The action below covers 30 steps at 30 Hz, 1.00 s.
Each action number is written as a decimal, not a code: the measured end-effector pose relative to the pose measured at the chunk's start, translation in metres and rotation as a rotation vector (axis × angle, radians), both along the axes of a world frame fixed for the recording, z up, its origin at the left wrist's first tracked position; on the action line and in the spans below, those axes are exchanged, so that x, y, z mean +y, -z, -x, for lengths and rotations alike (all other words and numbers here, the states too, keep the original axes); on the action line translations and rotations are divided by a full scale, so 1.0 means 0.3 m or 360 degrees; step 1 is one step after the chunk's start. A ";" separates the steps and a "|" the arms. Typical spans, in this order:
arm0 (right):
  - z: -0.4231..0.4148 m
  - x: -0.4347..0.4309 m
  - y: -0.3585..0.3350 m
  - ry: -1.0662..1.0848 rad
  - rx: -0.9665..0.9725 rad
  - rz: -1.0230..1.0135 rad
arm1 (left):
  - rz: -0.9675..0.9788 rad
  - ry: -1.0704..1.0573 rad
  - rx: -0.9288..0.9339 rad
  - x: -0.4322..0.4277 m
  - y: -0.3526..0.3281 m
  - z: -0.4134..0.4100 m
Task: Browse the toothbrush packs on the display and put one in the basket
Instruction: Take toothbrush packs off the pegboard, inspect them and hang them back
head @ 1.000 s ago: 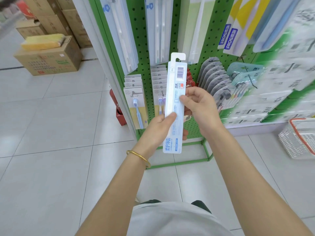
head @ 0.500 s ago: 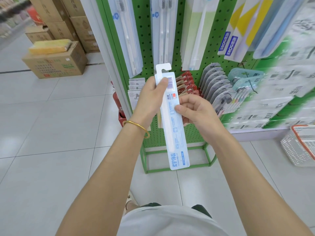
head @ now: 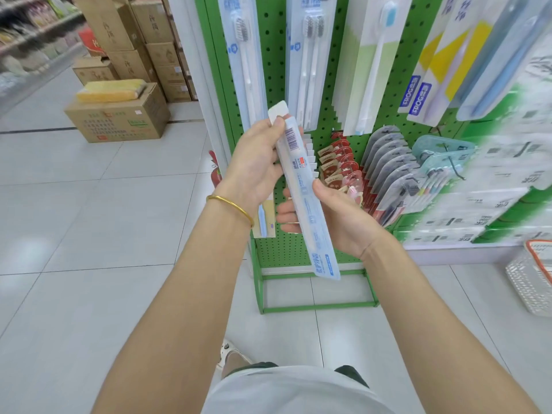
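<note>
One toothbrush pack (head: 304, 198), left hand (head: 254, 162) pinching its top, right hand (head: 340, 219) gripping its middle; basket (head: 528, 288), seemingly mesh, apart.

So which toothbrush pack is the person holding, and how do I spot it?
Find the green pegboard display in the middle. In front of it, the left hand and right hand hold a long, pale blue pack. It alone is off the hooks, tilted, barcode side showing.

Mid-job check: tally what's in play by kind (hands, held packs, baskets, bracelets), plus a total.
Hands: 2, left hand and right hand
Held packs: 1, the pack gripped by both hands
Baskets: 1, the basket on the floor at right
Bracelets: 1, the bracelet on the left wrist
Total: 5
</note>
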State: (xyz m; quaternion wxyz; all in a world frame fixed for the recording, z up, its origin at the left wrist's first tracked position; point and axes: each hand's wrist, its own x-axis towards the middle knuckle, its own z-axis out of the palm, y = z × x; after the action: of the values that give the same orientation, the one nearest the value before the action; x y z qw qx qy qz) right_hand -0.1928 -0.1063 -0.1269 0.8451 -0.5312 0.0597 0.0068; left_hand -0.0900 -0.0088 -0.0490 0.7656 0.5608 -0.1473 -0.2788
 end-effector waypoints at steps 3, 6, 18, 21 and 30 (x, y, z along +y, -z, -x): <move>-0.025 0.021 -0.025 0.0146 -0.0066 -0.0011 | -0.0006 -0.0060 -0.0015 0.013 -0.026 -0.003; -0.059 0.045 -0.064 0.0483 -0.0051 0.0423 | -0.0150 -0.0131 -0.0236 0.029 -0.049 -0.005; -0.199 0.108 -0.247 0.0917 -0.0331 0.0983 | -0.0177 -0.0374 -0.0919 0.104 -0.198 -0.079; -0.243 0.103 -0.288 0.0969 -0.0393 0.0995 | -0.0147 -0.0450 -0.0937 0.100 -0.233 -0.107; -0.330 0.074 -0.316 0.1018 -0.0458 0.0981 | -0.0134 -0.0514 -0.1008 0.056 -0.251 -0.181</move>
State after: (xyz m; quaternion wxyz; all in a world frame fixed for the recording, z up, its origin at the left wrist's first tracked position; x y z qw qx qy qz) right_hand -0.0937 -0.0841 -0.0320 0.6072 -0.7081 0.1019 -0.3458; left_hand -0.0356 0.0081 0.0264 0.6923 0.6664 -0.2752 0.0276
